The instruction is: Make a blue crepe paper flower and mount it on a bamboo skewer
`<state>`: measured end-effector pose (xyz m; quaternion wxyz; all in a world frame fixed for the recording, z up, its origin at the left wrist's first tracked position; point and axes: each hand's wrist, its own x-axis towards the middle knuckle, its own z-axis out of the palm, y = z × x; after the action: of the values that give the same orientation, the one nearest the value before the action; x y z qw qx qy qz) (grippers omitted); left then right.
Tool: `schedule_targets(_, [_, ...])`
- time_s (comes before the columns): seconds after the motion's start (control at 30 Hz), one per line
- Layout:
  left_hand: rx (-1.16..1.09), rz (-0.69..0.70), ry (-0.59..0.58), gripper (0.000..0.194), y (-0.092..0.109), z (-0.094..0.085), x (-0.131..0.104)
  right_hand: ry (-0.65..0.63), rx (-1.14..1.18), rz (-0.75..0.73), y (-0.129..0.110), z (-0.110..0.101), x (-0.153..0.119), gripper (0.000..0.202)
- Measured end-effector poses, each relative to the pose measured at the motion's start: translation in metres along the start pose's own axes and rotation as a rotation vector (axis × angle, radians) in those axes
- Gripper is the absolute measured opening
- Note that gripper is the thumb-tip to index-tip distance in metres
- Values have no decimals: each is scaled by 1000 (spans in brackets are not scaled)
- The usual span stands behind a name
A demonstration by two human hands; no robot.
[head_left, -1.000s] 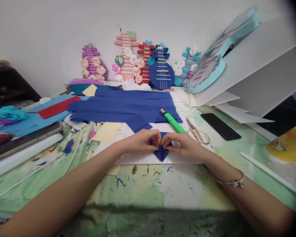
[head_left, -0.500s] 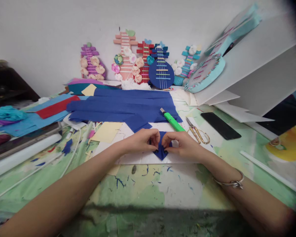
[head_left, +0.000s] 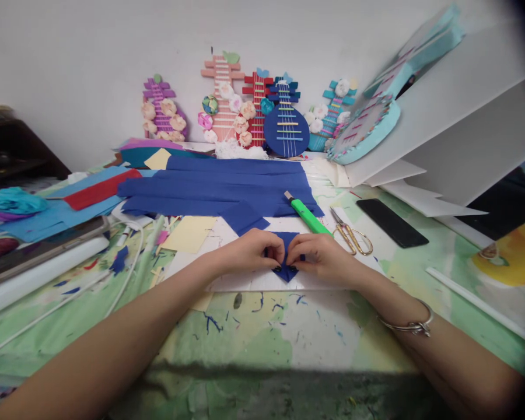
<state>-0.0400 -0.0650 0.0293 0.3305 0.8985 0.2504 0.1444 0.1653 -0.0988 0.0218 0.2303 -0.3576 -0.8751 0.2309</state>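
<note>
Head view: two hands, one paper. The left hand (head_left: 261,248) and the right hand (head_left: 317,255) are both narrow, fingertips pinching the same small blue paper (head_left: 289,275) from opposite sides. The paper sits on the white board (head_left: 231,282); its lower tip stops just short of the board's front edge. One bracelet (head_left: 413,325) encircles the right wrist.

Behind the hands: one cutter (head_left: 309,216), blade end over the blue strips (head_left: 219,188), handle end just beyond the right hand; one pair of scissors (head_left: 352,236), tips directed away from the wearer; one phone (head_left: 392,223), apart from the scissors. The strips overlap and cannot be counted.

Rear: six models (head_left: 286,129), five along the wall (head_left: 91,70) and one leaning at the right.

Clearances: the strips limit room behind the paper. Ahead of the board, a strip of counter (head_left: 262,344) with blue scraps (head_left: 212,322) extends to the counter's front edge. One white stick (head_left: 476,303) lies right of the right forearm
</note>
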Motion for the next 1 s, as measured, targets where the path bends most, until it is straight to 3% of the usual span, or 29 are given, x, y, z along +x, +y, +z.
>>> schedule_targets(0.43, [71,40,32,13,-1,3,-2,8,4,-16,1,0,0,15])
schedule_targets(0.7, [321,129,44,15,13,5,-7,-7,-44,-54,1,2,0,24])
schedule_targets(0.83, [583,180,38,22,29,23,-22,4,-73,-27,0,3,0,23])
schedule_targets(1.0, [804,116,157,28,41,58,-49,31,-58,-38,2,4,0,21])
